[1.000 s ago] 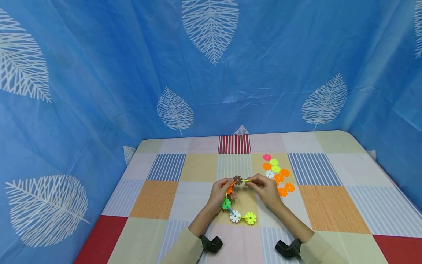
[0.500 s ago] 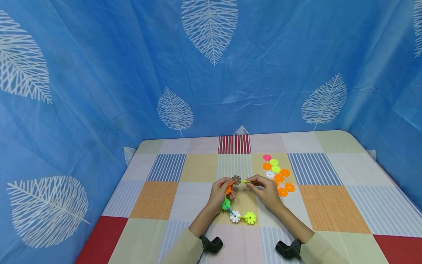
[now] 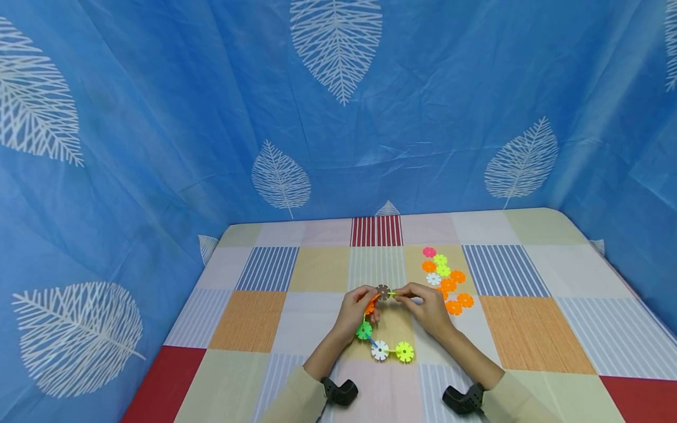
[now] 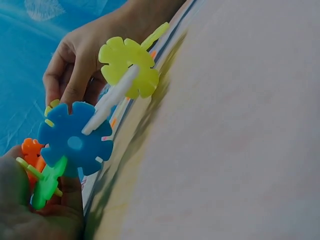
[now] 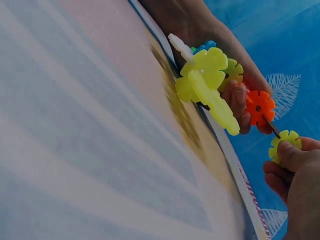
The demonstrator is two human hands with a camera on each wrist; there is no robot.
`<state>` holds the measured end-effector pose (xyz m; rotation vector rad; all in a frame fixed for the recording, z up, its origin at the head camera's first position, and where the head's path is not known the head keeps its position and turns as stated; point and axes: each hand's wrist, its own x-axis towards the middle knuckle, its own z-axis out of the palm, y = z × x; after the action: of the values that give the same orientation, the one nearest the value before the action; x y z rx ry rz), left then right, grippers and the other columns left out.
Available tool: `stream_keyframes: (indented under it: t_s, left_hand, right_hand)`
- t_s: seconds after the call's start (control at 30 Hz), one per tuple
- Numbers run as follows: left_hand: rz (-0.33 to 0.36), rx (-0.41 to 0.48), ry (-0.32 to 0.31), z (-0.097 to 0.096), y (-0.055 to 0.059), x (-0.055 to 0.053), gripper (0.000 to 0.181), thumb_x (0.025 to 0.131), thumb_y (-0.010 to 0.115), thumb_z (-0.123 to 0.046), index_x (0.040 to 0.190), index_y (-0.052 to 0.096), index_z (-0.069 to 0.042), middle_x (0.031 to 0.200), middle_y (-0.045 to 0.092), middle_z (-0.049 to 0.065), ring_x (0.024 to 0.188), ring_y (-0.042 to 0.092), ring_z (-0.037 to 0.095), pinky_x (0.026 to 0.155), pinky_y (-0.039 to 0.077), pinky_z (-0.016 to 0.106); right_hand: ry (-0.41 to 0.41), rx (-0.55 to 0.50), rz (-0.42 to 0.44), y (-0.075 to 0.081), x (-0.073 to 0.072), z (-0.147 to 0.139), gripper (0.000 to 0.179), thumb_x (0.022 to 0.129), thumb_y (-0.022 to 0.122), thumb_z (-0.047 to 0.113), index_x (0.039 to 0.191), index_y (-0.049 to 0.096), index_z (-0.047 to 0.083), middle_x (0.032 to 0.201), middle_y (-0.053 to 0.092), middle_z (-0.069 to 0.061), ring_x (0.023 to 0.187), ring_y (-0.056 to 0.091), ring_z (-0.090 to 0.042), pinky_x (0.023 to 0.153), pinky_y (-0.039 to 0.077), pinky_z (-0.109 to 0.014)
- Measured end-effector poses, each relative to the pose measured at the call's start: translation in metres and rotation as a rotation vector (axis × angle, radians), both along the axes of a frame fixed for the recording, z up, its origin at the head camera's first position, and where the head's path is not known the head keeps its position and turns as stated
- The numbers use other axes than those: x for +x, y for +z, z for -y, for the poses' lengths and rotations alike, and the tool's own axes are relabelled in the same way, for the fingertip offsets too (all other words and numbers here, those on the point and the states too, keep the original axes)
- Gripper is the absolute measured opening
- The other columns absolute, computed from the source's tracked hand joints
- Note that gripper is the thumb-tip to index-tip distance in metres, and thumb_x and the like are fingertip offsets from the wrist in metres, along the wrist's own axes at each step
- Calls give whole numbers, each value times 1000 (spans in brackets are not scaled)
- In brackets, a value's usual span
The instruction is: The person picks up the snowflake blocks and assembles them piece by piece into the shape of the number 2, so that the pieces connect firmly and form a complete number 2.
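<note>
My left hand (image 3: pixel 353 311) grips a curved chain of interlocking flower discs by its orange disc (image 5: pixel 258 107). At the far end of the chain is a brown disc (image 3: pixel 383 292), standing between both hands. My right hand (image 3: pixel 427 305) pinches a yellow disc (image 5: pixel 288 140) edge-on, its slotted rim meeting the brown one. From the left palm the chain hangs toward me through a green disc (image 3: pixel 364 330), a blue disc (image 4: pixel 75 142), a white disc (image 3: pixel 379 351) and a yellow-green end disc (image 3: pixel 404 352). Left fingers partly hide the orange section.
Loose discs lie right of the hands on the patchwork tablecloth (image 3: pixel 312 317): several orange discs (image 3: pixel 453 308), a pink disc (image 3: pixel 429 252), a white loose disc (image 3: pixel 433 279) and two yellow-green loose discs (image 3: pixel 443 271). A blue leaf-print curtain (image 3: pixel 423 147) surrounds the table's back and sides.
The brown disc has turned slightly and shifted right, closer to the right fingertips. The chain's hanging end has moved a little down and right. Both hands keep their hold.
</note>
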<state>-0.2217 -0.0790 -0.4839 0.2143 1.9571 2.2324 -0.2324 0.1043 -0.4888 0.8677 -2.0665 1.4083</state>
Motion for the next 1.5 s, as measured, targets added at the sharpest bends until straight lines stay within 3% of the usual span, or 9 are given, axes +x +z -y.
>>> stream_keyframes:
  t_s: [0.17, 0.43, 0.53, 0.77, 0.97, 1.1, 1.2, 1.33, 1.5]
  left_hand:
    - [-18, -20, 4, -2, 1, 1, 23, 96, 48, -7, 96, 59, 14, 63, 54, 8, 45, 51, 10, 45, 45, 20]
    - [-12, 27, 9, -4, -12, -4, 23, 97, 44, -4, 97, 52, 18, 73, 56, 14, 48, 54, 11, 46, 46, 21]
    - [-3, 77, 43, -4, -19, -9, 24, 97, 45, -7, 97, 52, 16, 80, 59, 21, 51, 56, 12, 48, 47, 21]
    - [23, 109, 85, -3, -24, -13, 24, 97, 48, -14, 98, 54, 9, 93, 60, 28, 55, 58, 11, 52, 49, 21]
    - [68, 172, 99, -1, -24, -12, 20, 97, 48, -13, 98, 53, 6, 96, 58, 32, 55, 58, 12, 52, 49, 21]
    - [83, 188, 100, 0, -22, -10, 16, 97, 46, -11, 94, 54, 3, 91, 60, 28, 52, 58, 12, 50, 49, 21]
    - [81, 176, 101, 0, -16, -7, 14, 96, 47, -9, 92, 54, 2, 82, 61, 19, 50, 57, 12, 48, 48, 21]
    - [42, 173, 122, -1, -13, -5, 13, 95, 50, -7, 91, 56, 3, 73, 61, 9, 48, 55, 10, 46, 46, 19]
    - [47, 183, 124, -2, -22, -9, 12, 94, 52, -7, 90, 56, 3, 71, 59, 8, 47, 54, 10, 46, 45, 19]
  right_hand:
    - [-31, 37, -46, -22, -10, -4, 21, 68, 75, -9, 80, 70, 8, 78, 69, -2, 71, 66, -14, 64, 49, -15]
    - [-36, 97, -57, -21, -13, -6, 22, 72, 75, -2, 92, 70, 6, 87, 69, -3, 72, 65, -14, 66, 51, -20]
    - [-94, 141, 4, -17, -19, -17, 28, 77, 73, 6, 104, 68, 5, 97, 67, -6, 78, 63, -16, 68, 53, -27]
    - [-436, 277, 283, -10, -36, -81, 41, 83, 69, 9, 118, 57, -7, 106, 53, -28, 88, 50, -37, 70, 43, -47]
    - [-438, 450, 445, -5, -35, -110, 34, 82, 68, 6, 109, 59, -12, 98, 50, -31, 87, 49, -41, 68, 45, -47]
    - [-437, 340, 489, -2, -35, -109, 24, 83, 68, 8, 99, 58, -8, 86, 57, -19, 72, 53, -26, 57, 47, -32]
    - [-301, 118, 583, 1, -32, -96, 24, 85, 66, 9, 101, 56, -7, 82, 60, -15, 66, 59, -21, 55, 51, -26]
    - [-52, -168, 732, 5, -24, -64, 33, 86, 65, 7, 112, 55, -9, 83, 63, -17, 69, 65, -24, 62, 54, -31]
    - [61, -287, 772, 3, -12, -27, 33, 86, 65, 7, 113, 56, -9, 80, 65, -15, 70, 65, -30, 66, 54, -37]
